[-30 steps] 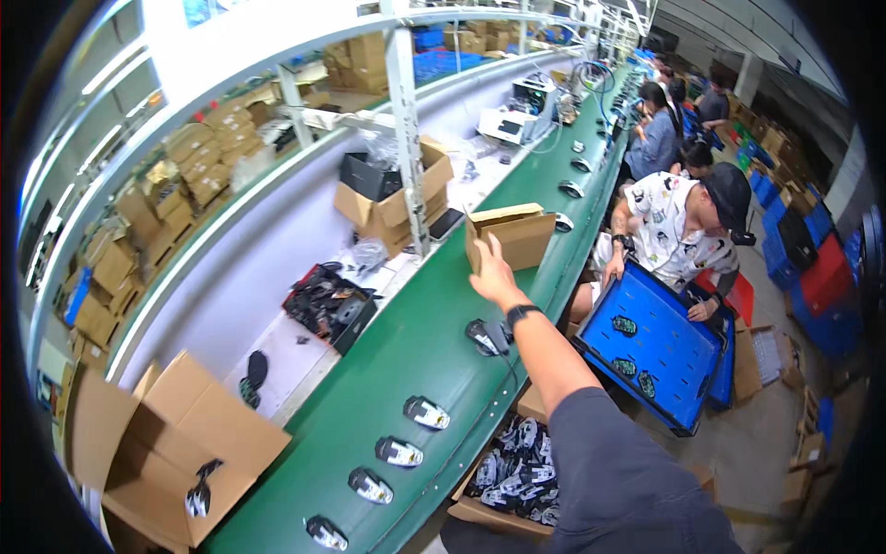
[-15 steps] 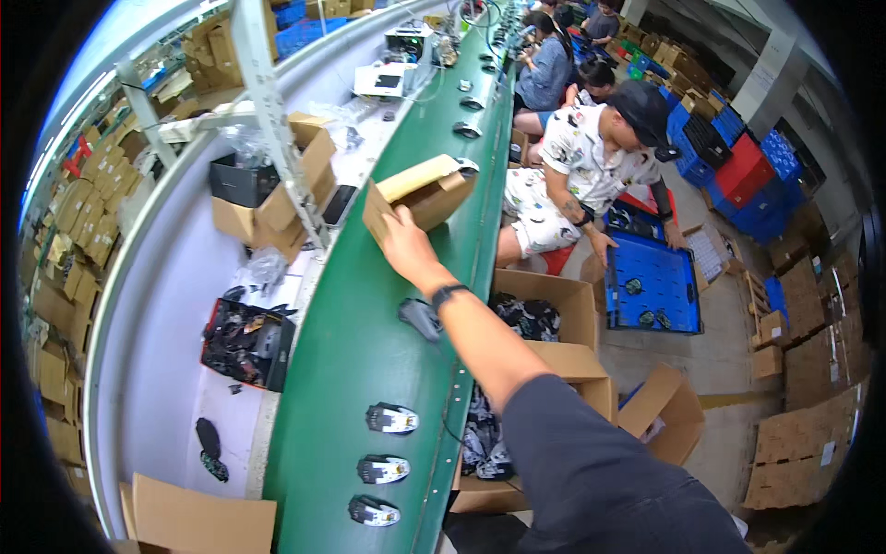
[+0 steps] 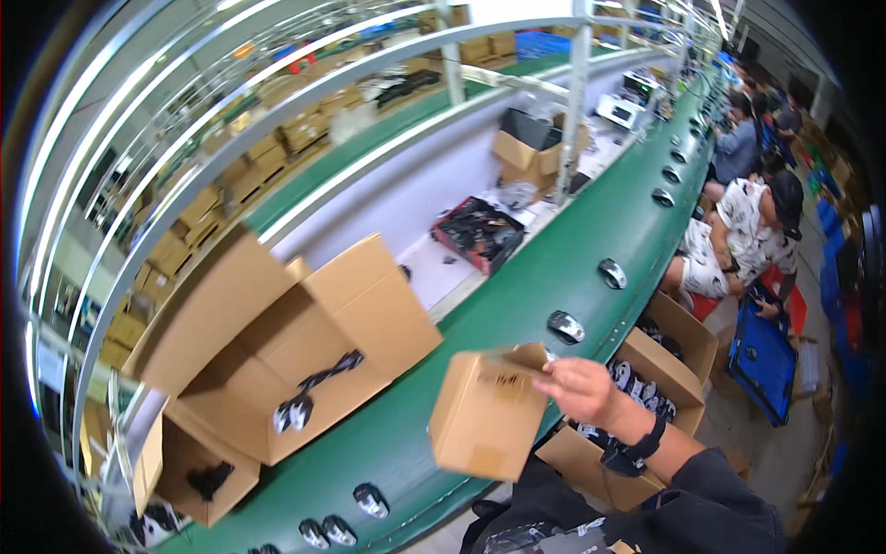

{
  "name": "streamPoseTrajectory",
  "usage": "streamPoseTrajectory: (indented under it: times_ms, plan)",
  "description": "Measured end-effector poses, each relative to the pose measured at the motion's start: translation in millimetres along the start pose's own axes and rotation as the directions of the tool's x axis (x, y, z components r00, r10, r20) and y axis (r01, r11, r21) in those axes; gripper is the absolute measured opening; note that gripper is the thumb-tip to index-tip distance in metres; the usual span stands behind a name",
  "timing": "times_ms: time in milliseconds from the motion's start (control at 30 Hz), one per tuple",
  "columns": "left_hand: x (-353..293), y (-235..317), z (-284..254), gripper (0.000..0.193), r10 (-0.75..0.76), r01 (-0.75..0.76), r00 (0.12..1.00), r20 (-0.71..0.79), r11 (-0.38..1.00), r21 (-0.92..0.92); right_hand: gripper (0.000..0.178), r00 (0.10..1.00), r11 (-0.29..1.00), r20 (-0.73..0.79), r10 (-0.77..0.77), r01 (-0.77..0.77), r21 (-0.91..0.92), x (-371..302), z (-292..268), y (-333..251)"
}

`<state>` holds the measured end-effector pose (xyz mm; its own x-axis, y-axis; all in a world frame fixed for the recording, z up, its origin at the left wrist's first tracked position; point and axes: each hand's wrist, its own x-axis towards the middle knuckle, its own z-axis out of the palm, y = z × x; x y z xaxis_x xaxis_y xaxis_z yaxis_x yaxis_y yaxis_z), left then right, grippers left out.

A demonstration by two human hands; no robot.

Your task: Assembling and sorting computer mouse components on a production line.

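My right hand (image 3: 586, 392) is closed on the upper edge of a small brown cardboard box (image 3: 487, 420), fingers pinching its flap. The carton is held over the near edge of a green conveyor belt (image 3: 503, 309). Just beyond my hand lies a black-and-white computer mouse (image 3: 565, 326) on the belt, and farther along is another mouse (image 3: 611, 272). Toward the lower left, several mice rest on the belt, among them a mouse (image 3: 371, 500) with a pale top. No part of my left hand shows.
A large open carton (image 3: 374, 309) stands across the belt at left, a few dark parts inside. Beside it is a smaller carton (image 3: 235, 489). Open boxes (image 3: 678, 392) of parts line the near side. A seated co-worker (image 3: 738, 226) holds a blue tray (image 3: 761, 360). A parts bin (image 3: 480, 235) sits opposite.
The view has swung left, bringing the large open carton into sight. My right hand has brought the small box from farther up the belt to nearer me. The co-worker's blue tray is now tilted.
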<state>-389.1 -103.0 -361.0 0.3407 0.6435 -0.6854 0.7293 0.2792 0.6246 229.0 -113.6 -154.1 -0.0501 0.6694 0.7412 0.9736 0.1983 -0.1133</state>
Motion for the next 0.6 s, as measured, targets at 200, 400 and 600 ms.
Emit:
streamPoseTrajectory:
  times_ms: [200,400,600]
  plan:
    - [-70.5,206.0,-52.6,0.052,0.380,-0.126,0.923,0.064,0.455,-0.882,0.007,0.940,0.852,-0.057,-0.335,0.328,0.408,66.4,13.3,-175.5]
    - [-31.4,123.7,-54.5,0.062,0.273,-0.166,0.962,-0.025,0.506,-0.846,0.011,0.912,0.641,0.054,-0.407,0.243,0.728,70.0,-5.4,-258.9]
    - [14.5,156.5,-43.4,0.077,0.407,-0.105,0.904,0.129,0.504,-0.857,0.021,0.956,0.809,0.275,-0.104,-0.080,0.583,43.1,-14.8,-268.2]
